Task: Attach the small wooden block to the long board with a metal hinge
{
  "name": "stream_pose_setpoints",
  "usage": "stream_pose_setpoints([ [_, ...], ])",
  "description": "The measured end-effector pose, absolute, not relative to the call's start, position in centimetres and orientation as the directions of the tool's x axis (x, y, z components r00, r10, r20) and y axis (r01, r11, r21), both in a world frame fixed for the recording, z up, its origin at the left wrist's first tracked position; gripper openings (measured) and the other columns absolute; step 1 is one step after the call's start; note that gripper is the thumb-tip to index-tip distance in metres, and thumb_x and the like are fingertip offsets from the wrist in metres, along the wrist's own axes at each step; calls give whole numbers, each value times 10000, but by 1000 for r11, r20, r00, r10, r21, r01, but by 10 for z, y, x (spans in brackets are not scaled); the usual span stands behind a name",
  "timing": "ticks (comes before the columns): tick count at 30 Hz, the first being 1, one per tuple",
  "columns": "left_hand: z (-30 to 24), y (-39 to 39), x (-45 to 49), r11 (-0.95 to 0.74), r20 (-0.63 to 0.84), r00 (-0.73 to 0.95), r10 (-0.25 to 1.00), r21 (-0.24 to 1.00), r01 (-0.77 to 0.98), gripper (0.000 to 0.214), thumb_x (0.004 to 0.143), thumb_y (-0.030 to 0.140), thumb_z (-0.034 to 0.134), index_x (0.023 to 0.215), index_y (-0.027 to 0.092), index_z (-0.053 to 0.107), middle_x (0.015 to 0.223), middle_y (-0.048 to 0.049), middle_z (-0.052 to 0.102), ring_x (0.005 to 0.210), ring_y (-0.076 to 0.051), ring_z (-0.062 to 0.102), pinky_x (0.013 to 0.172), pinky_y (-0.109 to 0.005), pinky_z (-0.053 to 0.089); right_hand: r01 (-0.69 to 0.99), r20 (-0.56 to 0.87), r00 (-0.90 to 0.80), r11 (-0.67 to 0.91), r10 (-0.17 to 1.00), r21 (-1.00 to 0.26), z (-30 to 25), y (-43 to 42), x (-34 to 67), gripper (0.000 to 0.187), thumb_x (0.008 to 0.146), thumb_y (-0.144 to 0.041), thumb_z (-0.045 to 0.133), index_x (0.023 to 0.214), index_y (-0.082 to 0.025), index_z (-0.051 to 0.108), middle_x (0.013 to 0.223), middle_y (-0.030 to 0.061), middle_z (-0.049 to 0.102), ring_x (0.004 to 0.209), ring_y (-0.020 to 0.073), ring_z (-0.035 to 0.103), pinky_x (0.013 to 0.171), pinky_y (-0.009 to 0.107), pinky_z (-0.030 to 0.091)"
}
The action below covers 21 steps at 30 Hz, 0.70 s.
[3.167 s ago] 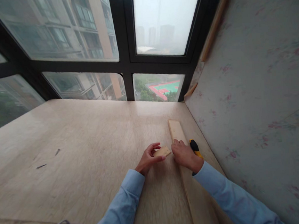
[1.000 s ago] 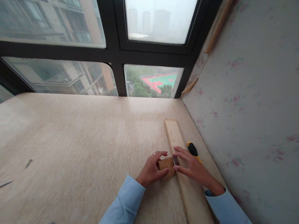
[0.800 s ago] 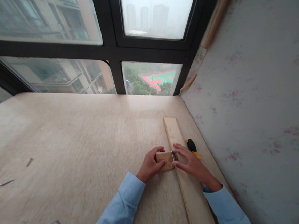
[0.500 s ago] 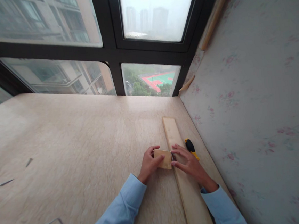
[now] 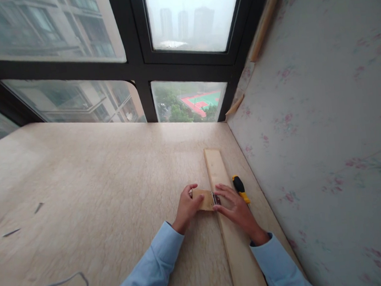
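My left hand (image 5: 186, 209) is closed on a small wooden block (image 5: 206, 200), with the thumb on top and the fingers at its far left side. At the block's right edge sits a small metal hinge (image 5: 215, 197), shiny along one strip and darker beside it. The thumb and fingers of my right hand (image 5: 239, 209) grip the hinge from the right. Both hands are over the left edge of a long pale wooden board (image 5: 216, 164). Part of the hinge is hidden behind my right fingers.
A black and yellow screwdriver (image 5: 240, 188) lies between the board and the papered wall (image 5: 327, 149). Two small metal pieces, one of them a thin pointed piece (image 5: 11, 232), lie far left. A grey cable (image 5: 56, 284) curls at lower left on the marbled sill (image 5: 107, 181). Windows close the back.
The block and both hands have shifted slightly left in view, along with the whole scene. More of the hinge shows between the block and my right fingers.
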<state>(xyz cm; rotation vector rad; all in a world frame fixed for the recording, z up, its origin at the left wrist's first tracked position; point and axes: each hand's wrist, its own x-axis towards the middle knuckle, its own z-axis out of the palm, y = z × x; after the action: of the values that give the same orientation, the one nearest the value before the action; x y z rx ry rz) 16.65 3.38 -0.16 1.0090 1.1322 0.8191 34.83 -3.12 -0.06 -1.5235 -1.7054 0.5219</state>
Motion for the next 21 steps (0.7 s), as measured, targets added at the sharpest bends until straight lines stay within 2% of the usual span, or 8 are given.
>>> stream_pose_setpoints([
  [5, 2, 33, 166, 386, -343, 289, 894, 916, -108, 536, 641, 260, 732, 1115, 127, 517, 813, -38, 658, 666, -139, 632, 589, -232, 488, 643, 290, 16, 213, 957, -736, -2, -32, 348, 352, 803, -394, 699, 1129, -270, 655, 1308, 80, 603, 1259, 259, 513, 1087, 490, 394],
  [12, 4, 31, 167, 401, -356, 290, 888, 910, -109, 587, 594, 248, 763, 1114, 126, 522, 818, -35, 667, 684, -145, 641, 591, -226, 489, 649, 293, 23, 209, 956, -731, 0, -32, 346, 335, 801, -382, 699, 1115, -270, 665, 1278, 79, 621, 1246, 261, 523, 1085, 490, 393],
  [21, 7, 28, 168, 432, -376, 310, 874, 891, -138, 585, 605, 220, 773, 1133, 140, 535, 844, -31, 667, 710, -142, 635, 615, -237, 496, 663, 291, 8, 213, 957, -718, 2, -33, 345, 349, 828, -368, 668, 1166, -282, 652, 1296, 74, 610, 1260, 257, 509, 1097, 494, 376],
])
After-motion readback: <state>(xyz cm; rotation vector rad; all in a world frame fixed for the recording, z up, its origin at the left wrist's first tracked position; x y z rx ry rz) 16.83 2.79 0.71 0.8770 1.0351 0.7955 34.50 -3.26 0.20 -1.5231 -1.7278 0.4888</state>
